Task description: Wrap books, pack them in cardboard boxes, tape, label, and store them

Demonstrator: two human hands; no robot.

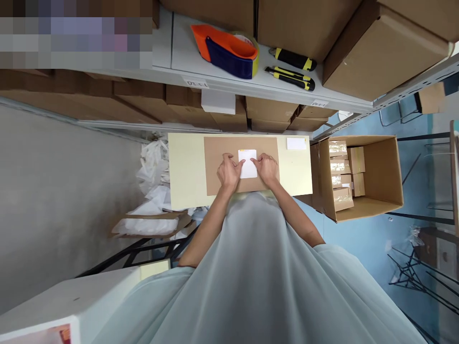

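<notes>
A small white paper label (247,167) with a yellow mark at its top edge lies on a flat brown cardboard piece (215,186). My left hand (228,172) rests on the cardboard at the label's left, fingers bent and thumb stretched out onto the label's edge. On the other side, my right hand (267,169) mirrors it, its thumb touching the label's right edge. In both hands the thumb is apart from the fingers, with nothing gripped between them. Underneath is a pale yellow tabletop (186,167). Another white label or small stack (296,144) lies at its upper right.
An open carton (383,177) holding several small taped boxes stands to the right. On the shelf (222,71) ahead are an orange and blue tape dispenser (229,52) and two utility knives (292,69). White plastic bags (154,165) lie at the left.
</notes>
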